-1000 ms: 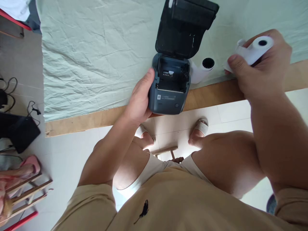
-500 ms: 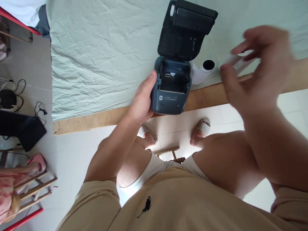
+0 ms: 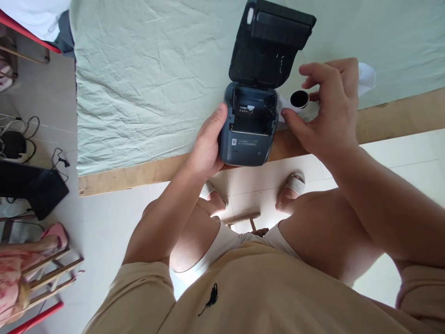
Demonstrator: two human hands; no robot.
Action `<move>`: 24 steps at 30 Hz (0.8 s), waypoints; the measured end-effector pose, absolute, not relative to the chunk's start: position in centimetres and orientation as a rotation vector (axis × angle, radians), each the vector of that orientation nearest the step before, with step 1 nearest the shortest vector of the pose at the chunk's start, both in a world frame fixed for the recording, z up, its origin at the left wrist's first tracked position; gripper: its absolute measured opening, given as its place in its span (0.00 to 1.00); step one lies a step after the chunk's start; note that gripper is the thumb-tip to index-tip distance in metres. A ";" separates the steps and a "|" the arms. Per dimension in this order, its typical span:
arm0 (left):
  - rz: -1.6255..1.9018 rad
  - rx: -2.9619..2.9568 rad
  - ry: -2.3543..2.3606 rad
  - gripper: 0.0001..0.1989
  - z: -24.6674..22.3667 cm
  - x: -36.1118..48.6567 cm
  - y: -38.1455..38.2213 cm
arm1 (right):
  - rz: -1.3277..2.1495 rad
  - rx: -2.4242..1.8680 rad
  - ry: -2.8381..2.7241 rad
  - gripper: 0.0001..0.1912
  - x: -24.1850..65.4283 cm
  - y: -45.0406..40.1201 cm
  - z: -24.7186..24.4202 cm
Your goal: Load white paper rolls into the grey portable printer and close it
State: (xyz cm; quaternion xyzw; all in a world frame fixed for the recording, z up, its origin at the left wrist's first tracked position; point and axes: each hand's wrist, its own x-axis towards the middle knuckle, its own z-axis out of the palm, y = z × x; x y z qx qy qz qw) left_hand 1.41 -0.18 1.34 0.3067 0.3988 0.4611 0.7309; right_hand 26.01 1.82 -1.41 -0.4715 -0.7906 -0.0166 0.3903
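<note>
My left hand (image 3: 208, 144) grips the left side of a dark blue-grey portable label printer (image 3: 248, 148), thumb along its edge. The printer's black lid (image 3: 260, 55) is swung up, baring a hollow compartment with a small printed label inside. Just right of the printer, a white paper roll (image 3: 288, 109) with a dark round core shows its end. My right hand (image 3: 330, 106) is around that roll with thumb and fingers apart; the thumb tip is at the roll's near side. A white paper piece (image 3: 367, 78) lies beyond the right hand, partly covered by it.
A pale green cloth (image 3: 146, 83) covers the table, whose wooden edge (image 3: 132, 175) runs in front of me. On the left floor are cables (image 3: 26, 125), a black flat device (image 3: 41, 190) and a wooden chair (image 3: 52, 278) beside another person's foot in a pink shoe (image 3: 57, 234).
My right hand has moved left, away from the white paper piece at the right, to the roll beside the printer. My left hand and the printer stay nearly in place.
</note>
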 end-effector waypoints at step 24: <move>1.032 0.692 0.856 0.23 1.8 1.7 -0.4 | 0.153 -1.248 -2.067 0.27 26.6 0.8 -2.1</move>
